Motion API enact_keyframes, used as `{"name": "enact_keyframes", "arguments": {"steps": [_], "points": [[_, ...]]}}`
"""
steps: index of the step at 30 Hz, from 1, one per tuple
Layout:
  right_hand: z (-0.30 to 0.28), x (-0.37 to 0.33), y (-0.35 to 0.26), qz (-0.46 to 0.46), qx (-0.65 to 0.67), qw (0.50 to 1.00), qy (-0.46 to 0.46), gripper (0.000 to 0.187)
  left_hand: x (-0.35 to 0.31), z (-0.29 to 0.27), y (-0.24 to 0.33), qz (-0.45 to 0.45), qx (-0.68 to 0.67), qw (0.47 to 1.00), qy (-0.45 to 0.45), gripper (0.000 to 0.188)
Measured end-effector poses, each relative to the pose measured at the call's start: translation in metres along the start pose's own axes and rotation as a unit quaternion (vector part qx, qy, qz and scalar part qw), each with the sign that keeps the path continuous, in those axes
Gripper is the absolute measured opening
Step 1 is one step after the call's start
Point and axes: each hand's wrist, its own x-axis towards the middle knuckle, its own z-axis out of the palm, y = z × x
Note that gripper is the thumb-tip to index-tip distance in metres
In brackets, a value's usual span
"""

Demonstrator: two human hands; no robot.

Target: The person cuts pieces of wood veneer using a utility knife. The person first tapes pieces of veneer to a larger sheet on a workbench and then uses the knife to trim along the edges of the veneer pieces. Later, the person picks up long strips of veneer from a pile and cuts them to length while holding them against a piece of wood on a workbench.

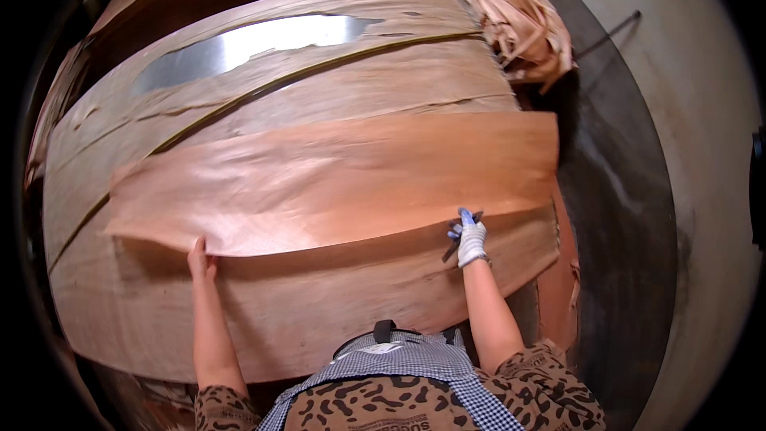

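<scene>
A long, reddish-tan wood veneer sheet lies over a pale stack of veneer, its near edge lifted a little and casting a shadow. My bare left hand pinches that edge near its left end, thumb on top. Toward the right end, my right hand, in a white and blue glove, is closed at the same edge. It also holds a dark, flat hand tool, which sticks out to the lower left; its exact kind is hard to make out. Part of the gloved fingers is hidden.
At the back, a shiny metal surface shows through a ragged opening in the pale veneer. A narrow dark strip runs slantwise across the stack. Crumpled veneer scraps hang at the far right corner, beside a dark floor plate.
</scene>
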Motion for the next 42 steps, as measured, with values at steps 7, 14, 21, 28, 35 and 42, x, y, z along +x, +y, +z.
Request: {"name": "enact_keyframes", "arguments": {"steps": [7, 14, 21, 28, 35, 42], "points": [[-0.014, 0.029, -0.042, -0.277, -0.329, 0.896, 0.111, 0.027, -0.023, 0.008, 0.008, -0.054, 0.074, 0.995, 0.034, 0.027], [-0.070, 0.043, -0.027, -0.029, -0.160, 0.978, 0.128, 0.021, -0.042, 0.025, -0.002, -0.071, 0.177, 0.982, -0.021, 0.026], [-0.073, 0.033, -0.018, 0.016, -0.070, 0.996, 0.054, 0.017, -0.047, 0.014, -0.003, -0.063, 0.138, 0.985, 0.083, 0.024], [-0.113, 0.020, -0.015, -0.014, -0.021, 0.995, 0.100, 0.014, -0.041, 0.009, -0.015, 0.000, 0.185, 0.981, 0.066, 0.021], [-0.076, -0.010, -0.013, 0.015, -0.091, 0.991, -0.093, 0.027, -0.051, 0.036, -0.015, -0.023, 0.024, 0.998, 0.059, 0.023], [0.088, -0.075, 0.037, -0.329, -0.442, 0.773, -0.314, 0.021, -0.076, 0.063, -0.004, 0.346, 0.473, 0.807, 0.078, 0.023]]}}
